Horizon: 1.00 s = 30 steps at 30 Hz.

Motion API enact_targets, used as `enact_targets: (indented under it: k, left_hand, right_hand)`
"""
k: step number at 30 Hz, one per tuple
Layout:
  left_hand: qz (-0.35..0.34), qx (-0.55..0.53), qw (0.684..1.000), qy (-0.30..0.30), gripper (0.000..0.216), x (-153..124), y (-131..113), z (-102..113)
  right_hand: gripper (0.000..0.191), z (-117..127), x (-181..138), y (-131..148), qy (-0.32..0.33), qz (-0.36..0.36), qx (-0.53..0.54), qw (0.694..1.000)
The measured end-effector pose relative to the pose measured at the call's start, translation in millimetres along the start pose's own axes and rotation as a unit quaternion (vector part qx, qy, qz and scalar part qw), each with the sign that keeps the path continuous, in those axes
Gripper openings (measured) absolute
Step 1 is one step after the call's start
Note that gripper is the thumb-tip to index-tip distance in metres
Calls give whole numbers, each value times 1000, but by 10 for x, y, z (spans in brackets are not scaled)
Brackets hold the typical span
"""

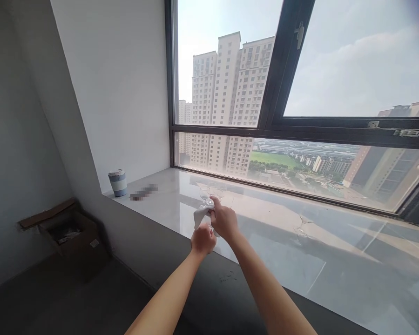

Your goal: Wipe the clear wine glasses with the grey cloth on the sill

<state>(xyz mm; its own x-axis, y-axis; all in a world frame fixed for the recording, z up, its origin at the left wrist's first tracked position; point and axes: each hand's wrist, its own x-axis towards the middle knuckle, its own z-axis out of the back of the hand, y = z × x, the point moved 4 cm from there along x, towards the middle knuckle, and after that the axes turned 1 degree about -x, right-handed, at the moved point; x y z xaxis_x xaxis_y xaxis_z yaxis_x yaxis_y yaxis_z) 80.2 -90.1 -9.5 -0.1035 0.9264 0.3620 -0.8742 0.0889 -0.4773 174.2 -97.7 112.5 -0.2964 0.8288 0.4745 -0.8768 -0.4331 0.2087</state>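
Note:
Both my hands are close together over the front part of a glossy windowsill [167, 204]. My right hand [224, 219] is closed on a white cloth [200, 216], its index finger reaching forward. Just below it, my left hand [203, 239] is curled into a fist against the cloth's lower end. What lies inside the left fist is hidden; a small clear edge shows between the hands. Beyond my fingers stand several clear stemmed glasses [204, 191], partly covered by the right hand. Further right on the sill is another clear stemmed glass [303, 225].
A blue and white paper cup [118, 183] with a lid stands at the sill's left end. Beside it lies a blurred-out item [144, 192]. Behind the sill rises a dark-framed window [216, 131]. An open cardboard box [80, 239] sits low at the left.

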Motion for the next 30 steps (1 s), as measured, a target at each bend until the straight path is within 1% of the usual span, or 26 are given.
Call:
enact_targets:
  k: [2, 4, 9, 13, 18, 21, 24, 27, 30]
  left_hand:
    - [-20, -6, 1000, 1, 24, 10, -13, 4]
    - [-39, -12, 999, 4, 27, 26, -26, 3]
    - [-61, -13, 998, 6, 32, 40, -56, 17]
    - [-51, -26, 998, 12, 31, 17, -83, 54]
    - [-25, -19, 999, 10, 33, -7, -100, 109]
    - [-13, -18, 1000, 12, 35, -8, -87, 112]
    - [-7, -11, 1000, 12, 34, 3, -66, 93]
    - [-22, 2, 1000, 0, 33, 11, -56, 72]
    - [-26, 11, 1000, -1, 31, 12, -41, 46]
  right_hand:
    - [53, -26, -26, 49, -7, 6, -9, 1000]
    - [58, -34, -51, 95, -9, 22, 5, 1000]
    - [70, -22, -37, 142, 22, 43, 27, 998]
    - [76, 2, 37, 149, 81, 63, 29, 994]
    - [99, 49, 115, 171, 181, 38, 36, 982]
    - [107, 82, 136, 208, 219, 41, 33, 974]
    - [111, 91, 159, 217, 235, 35, 27, 971]
    - [114, 46, 181, 202, 248, 24, 35, 968]
    - [113, -9, 205, 184, 222, 21, 39, 974]
